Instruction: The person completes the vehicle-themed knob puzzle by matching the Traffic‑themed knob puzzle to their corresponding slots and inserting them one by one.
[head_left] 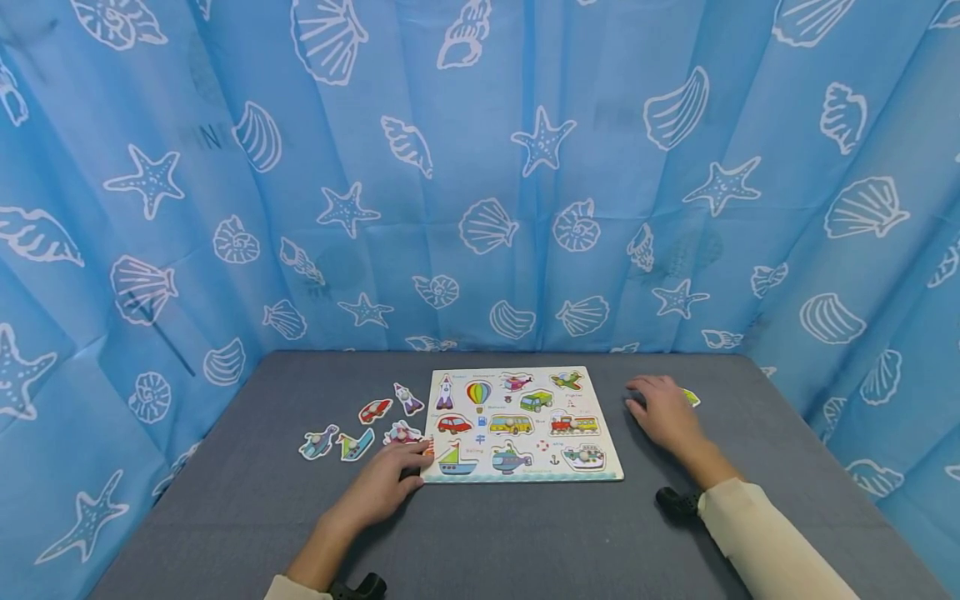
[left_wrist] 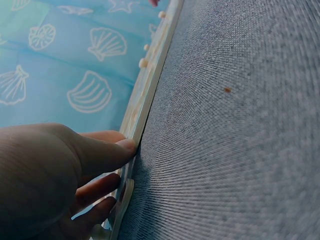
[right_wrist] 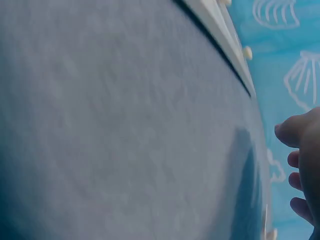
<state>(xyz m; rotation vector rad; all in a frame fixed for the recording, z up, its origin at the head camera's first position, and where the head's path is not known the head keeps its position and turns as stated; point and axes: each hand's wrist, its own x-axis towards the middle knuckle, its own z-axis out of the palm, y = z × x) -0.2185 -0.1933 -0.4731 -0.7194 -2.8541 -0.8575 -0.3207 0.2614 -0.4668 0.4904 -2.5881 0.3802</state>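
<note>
Curtain: a blue cloth (head_left: 480, 167) printed with white shells and starfish, hung beyond both hands' fingertips.
Table: a grey cover (head_left: 525, 542), spread beneath both hands.
Puzzle board: a white board (head_left: 611, 467) with vehicle pictures, laid flat between the two hands. Knobs (left_wrist: 143, 63) are seen raised on it, so some pieces are judged seated; which ones cannot be told.
Left hand: thumb and forefinger (head_left: 386, 479) apparently clamped on the board's near corner.
Right hand: fingers (head_left: 667, 414) slightly apart, nothing held, placed beside the board without contact.
Loose pieces: a rocket (head_left: 408, 399), a car (head_left: 375, 410), a helicopter (head_left: 402, 432), a sailboat (head_left: 356, 445) and a grey-blue piece (head_left: 319, 442), scattered beyond and left of the left fingers; a yellow-green piece (head_left: 691, 398), partly hidden, right of the right fingers. These are judged left to be fitted.
Lettering: printed words (head_left: 474, 451) right of the left fingertips, one possibly "Sailing"; others too small; no brand seen.
</note>
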